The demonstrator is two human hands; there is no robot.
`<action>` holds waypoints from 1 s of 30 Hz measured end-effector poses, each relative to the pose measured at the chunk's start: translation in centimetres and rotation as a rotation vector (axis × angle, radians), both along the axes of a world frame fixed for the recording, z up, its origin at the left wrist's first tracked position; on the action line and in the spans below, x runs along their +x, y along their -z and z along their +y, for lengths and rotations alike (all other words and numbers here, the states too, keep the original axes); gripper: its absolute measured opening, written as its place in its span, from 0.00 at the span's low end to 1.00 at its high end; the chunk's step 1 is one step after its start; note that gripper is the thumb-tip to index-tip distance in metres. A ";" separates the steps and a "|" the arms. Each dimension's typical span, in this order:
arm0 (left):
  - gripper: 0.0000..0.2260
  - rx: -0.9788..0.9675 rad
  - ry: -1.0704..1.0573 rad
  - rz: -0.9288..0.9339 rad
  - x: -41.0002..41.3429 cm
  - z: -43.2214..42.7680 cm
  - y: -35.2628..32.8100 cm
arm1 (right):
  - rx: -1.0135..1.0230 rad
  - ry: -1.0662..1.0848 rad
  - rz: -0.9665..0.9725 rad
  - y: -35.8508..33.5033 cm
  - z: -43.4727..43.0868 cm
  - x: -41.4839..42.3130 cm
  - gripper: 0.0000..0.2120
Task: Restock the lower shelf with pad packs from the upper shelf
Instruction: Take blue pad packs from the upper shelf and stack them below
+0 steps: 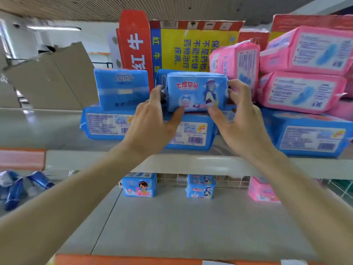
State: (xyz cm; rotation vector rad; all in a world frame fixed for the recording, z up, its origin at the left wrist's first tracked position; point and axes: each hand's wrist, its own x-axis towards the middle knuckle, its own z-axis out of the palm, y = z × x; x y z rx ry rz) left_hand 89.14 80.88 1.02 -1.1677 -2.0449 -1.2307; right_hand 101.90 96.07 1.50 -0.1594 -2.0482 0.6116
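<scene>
A small blue pad pack [196,91] with a cartoon girl on its front is held upright over the upper shelf [191,163]. My left hand [154,119] grips its left end, thumb under the front. My right hand [240,119] grips its right end the same way. Flat blue packs [107,124] lie beneath it, and another blue pack [122,88] sits on them to the left. On the lower shelf [181,226] stand two small blue packs [139,186] [200,186] and a pink pack [261,190] along the back.
Pink pad packs [301,73] are stacked at the upper right. Red and yellow cartons [172,46] stand behind the blue packs. Torn cardboard [51,77] leans at the upper left. Dark blue tubes [23,186] lie at the lower left.
</scene>
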 end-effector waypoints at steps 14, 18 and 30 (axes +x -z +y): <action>0.24 0.309 0.058 0.240 4.3 -0.7 0.0 | -0.036 -0.308 0.305 1.3 0.8 4.2 0.28; 0.22 0.361 0.081 0.288 7.9 -0.9 1.3 | -0.065 -0.314 0.368 2.8 0.4 8.6 0.29; 0.21 0.212 0.168 0.156 22.1 -0.9 8.4 | -0.215 -0.197 0.366 8.7 0.8 22.8 0.25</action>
